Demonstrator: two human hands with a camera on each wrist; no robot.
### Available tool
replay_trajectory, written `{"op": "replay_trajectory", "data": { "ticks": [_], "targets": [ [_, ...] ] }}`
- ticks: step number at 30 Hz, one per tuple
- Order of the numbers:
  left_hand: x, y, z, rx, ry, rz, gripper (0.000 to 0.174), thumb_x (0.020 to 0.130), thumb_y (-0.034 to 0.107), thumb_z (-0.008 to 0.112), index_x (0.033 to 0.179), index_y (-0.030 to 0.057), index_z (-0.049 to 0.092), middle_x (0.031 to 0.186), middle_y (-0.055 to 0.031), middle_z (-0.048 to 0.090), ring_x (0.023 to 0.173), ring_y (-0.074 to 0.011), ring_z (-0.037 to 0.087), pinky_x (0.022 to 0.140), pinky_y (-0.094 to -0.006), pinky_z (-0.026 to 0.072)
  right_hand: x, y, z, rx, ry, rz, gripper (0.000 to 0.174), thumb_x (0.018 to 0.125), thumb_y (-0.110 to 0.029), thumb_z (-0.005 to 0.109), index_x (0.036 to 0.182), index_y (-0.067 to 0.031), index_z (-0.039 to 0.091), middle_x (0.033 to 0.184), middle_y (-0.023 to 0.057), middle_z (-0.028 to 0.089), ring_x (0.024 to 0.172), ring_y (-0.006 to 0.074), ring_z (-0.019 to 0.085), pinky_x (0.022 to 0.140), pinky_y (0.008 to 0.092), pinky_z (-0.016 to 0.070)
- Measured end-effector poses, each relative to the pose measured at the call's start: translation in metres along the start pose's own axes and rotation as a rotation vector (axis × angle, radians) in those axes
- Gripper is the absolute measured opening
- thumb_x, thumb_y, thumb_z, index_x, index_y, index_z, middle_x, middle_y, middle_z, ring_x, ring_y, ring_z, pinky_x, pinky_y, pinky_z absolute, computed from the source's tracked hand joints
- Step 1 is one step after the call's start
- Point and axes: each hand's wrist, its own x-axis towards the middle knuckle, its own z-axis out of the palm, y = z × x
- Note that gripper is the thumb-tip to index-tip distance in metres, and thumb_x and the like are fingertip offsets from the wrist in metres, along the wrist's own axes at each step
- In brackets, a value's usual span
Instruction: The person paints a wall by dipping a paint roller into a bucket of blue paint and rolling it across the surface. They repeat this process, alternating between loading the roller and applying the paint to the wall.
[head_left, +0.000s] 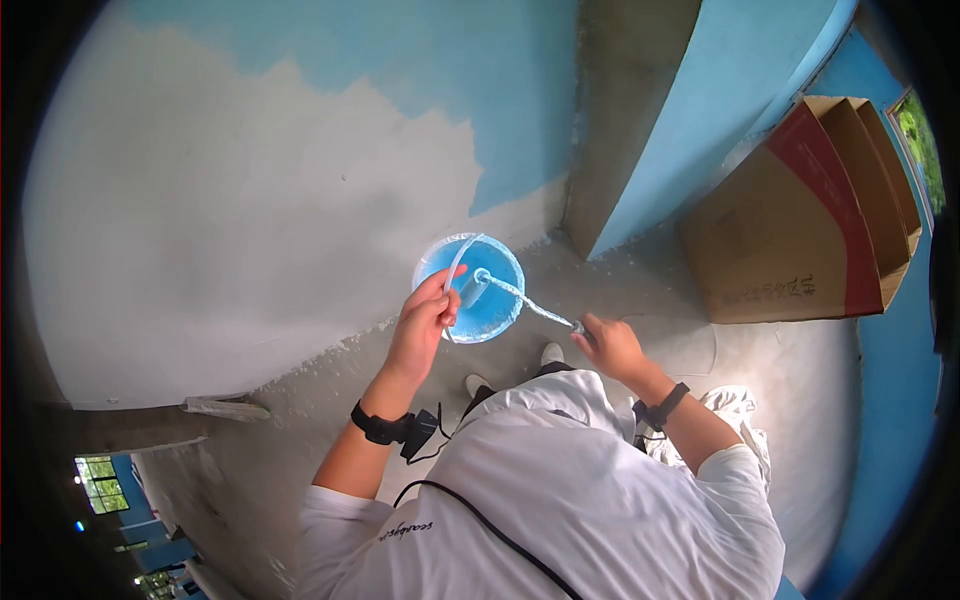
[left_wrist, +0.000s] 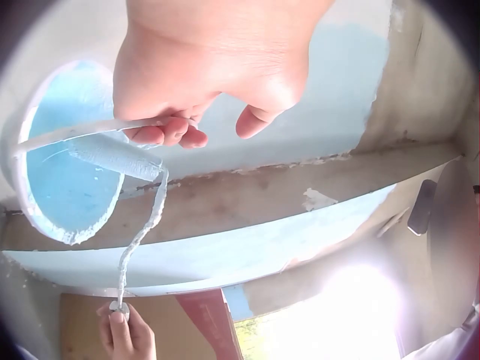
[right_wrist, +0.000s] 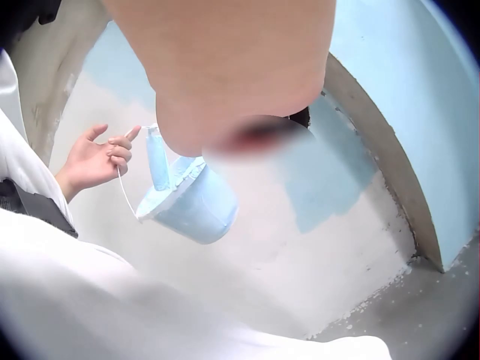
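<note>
A bucket [right_wrist: 201,211] with light blue paint inside and a paint-crusted rim hangs by its white bail handle [left_wrist: 75,135]. My left hand [head_left: 420,325] holds that handle, fingers curled around it and the thumb apart. In my right hand [head_left: 612,347] is the grip of a paint roller [head_left: 474,291]. Its bent rod [head_left: 530,303] is thickly coated with pale paint and runs from the grip to the roller sleeve. The sleeve [left_wrist: 116,156], wet with light blue paint, lies over the bucket's mouth. The right wrist view mostly shows the back of the right hand, with the grip hidden.
A wall [head_left: 230,200] stands ahead, partly blue and partly whitish. To its right a pillar [head_left: 650,130] juts out. A large open cardboard box [head_left: 770,230] stands at the right. White cloth [head_left: 740,405] lies on the floor behind my right arm.
</note>
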Motion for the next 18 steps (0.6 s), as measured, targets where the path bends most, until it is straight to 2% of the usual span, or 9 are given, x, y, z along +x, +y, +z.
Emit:
{"op": "replay_trajectory", "data": {
  "ticks": [3, 5, 6, 12, 14, 18],
  "targets": [
    [0.001, 0.005, -0.001, -0.030, -0.007, 0.014, 0.049, 0.090, 0.017, 0.043, 0.134, -0.0045, 0.047, 0.082, 0.0005, 0.043, 0.076, -0.0097, 0.036, 0.073, -0.0239, 0.0319, -0.001, -0.002, 0.006, 0.080, 0.085, -0.069, 0.029, 0.093, -0.031, 0.060, 0.085, -0.0040, 0.054, 0.071, 0.0153, 0.062, 0.067, 0.0391, 0.061, 0.059, 0.0487, 0.0481],
    [-0.003, 0.003, 0.002, -0.040, -0.022, -0.016, 0.050, 0.090, 0.018, 0.043, 0.134, -0.0048, 0.046, 0.082, 0.0004, 0.043, 0.076, -0.0098, 0.036, 0.073, -0.0239, 0.0318, -0.002, -0.007, 0.011, -0.021, 0.030, 0.055, 0.030, 0.093, -0.031, 0.060, 0.083, -0.0043, 0.052, 0.069, 0.0146, 0.061, 0.066, 0.0391, 0.061, 0.058, 0.0487, 0.0472],
    [-0.003, 0.003, 0.005, -0.055, -0.039, -0.044, 0.050, 0.090, 0.020, 0.044, 0.134, -0.0051, 0.045, 0.081, 0.0003, 0.042, 0.076, -0.0099, 0.036, 0.073, -0.0239, 0.0318, -0.003, -0.007, 0.011, -0.013, 0.035, 0.056, 0.030, 0.093, -0.031, 0.060, 0.083, -0.0043, 0.052, 0.069, 0.0146, 0.061, 0.066, 0.0391, 0.061, 0.058, 0.0487, 0.0472],
    [-0.004, 0.009, 0.015, -0.028, 0.025, 0.026, 0.053, 0.091, 0.024, 0.045, 0.134, -0.0058, 0.045, 0.080, 0.0005, 0.042, 0.075, -0.0097, 0.037, 0.073, -0.0243, 0.0323, -0.014, -0.001, 0.013, 0.079, 0.131, -0.058, 0.031, 0.094, -0.032, 0.059, 0.083, -0.0047, 0.051, 0.066, 0.0166, 0.060, 0.066, 0.0405, 0.060, 0.058, 0.0497, 0.0460],
    [-0.005, 0.012, 0.010, -0.066, 0.022, 0.033, 0.054, 0.091, 0.025, 0.046, 0.134, -0.0067, 0.044, 0.079, 0.0005, 0.042, 0.074, -0.0099, 0.038, 0.072, -0.0253, 0.0332, -0.009, -0.002, 0.018, 0.112, 0.070, 0.105, 0.031, 0.094, -0.032, 0.059, 0.083, -0.0045, 0.050, 0.065, 0.0176, 0.059, 0.066, 0.0413, 0.059, 0.059, 0.0500, 0.0459],
    [-0.003, 0.013, 0.008, -0.111, 0.044, 0.015, 0.054, 0.091, 0.026, 0.046, 0.134, -0.0070, 0.044, 0.079, 0.0005, 0.042, 0.074, -0.0099, 0.038, 0.072, -0.0256, 0.0336, -0.008, 0.002, 0.013, 0.189, 0.078, 0.066, 0.031, 0.094, -0.032, 0.059, 0.084, -0.0041, 0.050, 0.065, 0.0183, 0.059, 0.066, 0.0422, 0.059, 0.059, 0.0503, 0.0451]
  ]
}}
